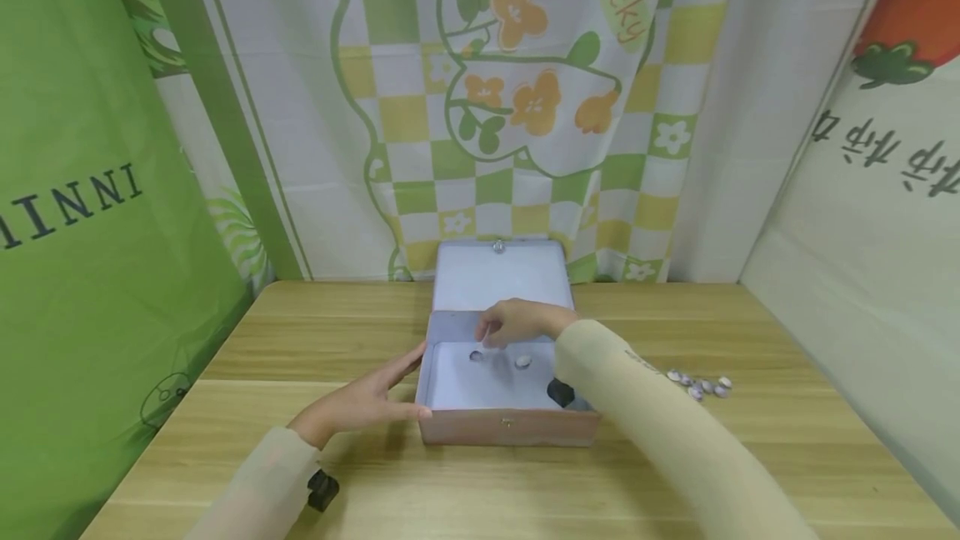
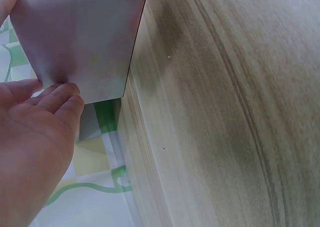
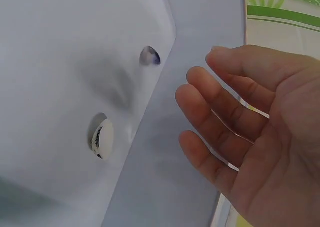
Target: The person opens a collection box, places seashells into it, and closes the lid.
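Note:
A box (image 1: 510, 427) with a pinkish outside and a white inside stands with its lid (image 1: 501, 275) raised at the back. Inside lie a white cowrie shell (image 3: 104, 140) and a smaller purplish shell (image 3: 150, 56), apart from each other. Over the box, near its back wall, hovers my right hand (image 1: 517, 321); its fingers (image 3: 192, 104) are loosely bent, and no held thing shows in the right wrist view. My left hand (image 1: 367, 400) rests against the box's left side, fingers (image 2: 60, 97) extended and thumb at the front corner.
Several small shells (image 1: 697, 386) lie in a loose group on the wooden table (image 1: 772, 440), right of the box. A patterned curtain (image 1: 525, 190) hangs behind the table. Dark wrist devices (image 1: 322, 490) sit at both sleeves.

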`<state>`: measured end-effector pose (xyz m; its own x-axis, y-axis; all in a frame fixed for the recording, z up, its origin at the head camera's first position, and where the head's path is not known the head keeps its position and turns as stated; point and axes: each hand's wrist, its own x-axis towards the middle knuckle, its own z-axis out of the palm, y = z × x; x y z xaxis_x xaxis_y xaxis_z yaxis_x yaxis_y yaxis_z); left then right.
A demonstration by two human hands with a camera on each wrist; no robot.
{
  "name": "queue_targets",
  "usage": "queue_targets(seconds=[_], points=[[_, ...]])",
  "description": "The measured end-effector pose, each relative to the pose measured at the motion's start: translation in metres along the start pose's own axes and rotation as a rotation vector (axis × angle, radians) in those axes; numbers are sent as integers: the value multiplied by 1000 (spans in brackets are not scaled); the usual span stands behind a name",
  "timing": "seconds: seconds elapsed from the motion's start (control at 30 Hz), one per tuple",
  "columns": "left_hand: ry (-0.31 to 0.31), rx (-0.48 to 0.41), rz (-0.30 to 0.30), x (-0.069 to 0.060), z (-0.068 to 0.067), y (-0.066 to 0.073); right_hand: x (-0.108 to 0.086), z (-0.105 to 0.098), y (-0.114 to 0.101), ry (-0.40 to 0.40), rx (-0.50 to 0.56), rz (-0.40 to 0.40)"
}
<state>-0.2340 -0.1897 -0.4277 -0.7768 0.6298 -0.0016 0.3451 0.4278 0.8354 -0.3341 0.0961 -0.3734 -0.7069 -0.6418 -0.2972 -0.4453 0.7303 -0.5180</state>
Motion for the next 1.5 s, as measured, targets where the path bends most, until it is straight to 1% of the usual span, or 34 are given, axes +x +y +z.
queue_targets(seconds=[0.1,0.2,0.3,0.5,0.77,0.97,1.1,1.27,1.37,1.5], points=[[2,-2,-6,-1,0,0,-1,-2,0,0,-8,-6],[9,3,-9,-1,0,-1,-4,-5,1,8,-17,-33],[7,7,-12,-1,1,0,-10,-9,2,12,-29,-64],[9,23,-14,-1,1,1,-25,-17,4,38,-84,-120],[4,37,-27,-2,0,4,-48,-22,15,46,-76,-121],[1,29,-19,-2,0,5,-72,-30,30,88,-52,-149],[1,25,-14,-2,0,3,-90,-35,41,119,-40,-152],[5,26,-13,-2,1,4,-114,-41,56,164,-47,-162],[5,29,-13,-2,1,4,-128,-42,70,188,-23,-147],[6,38,-14,-2,0,4,-146,-42,92,208,40,-122]])
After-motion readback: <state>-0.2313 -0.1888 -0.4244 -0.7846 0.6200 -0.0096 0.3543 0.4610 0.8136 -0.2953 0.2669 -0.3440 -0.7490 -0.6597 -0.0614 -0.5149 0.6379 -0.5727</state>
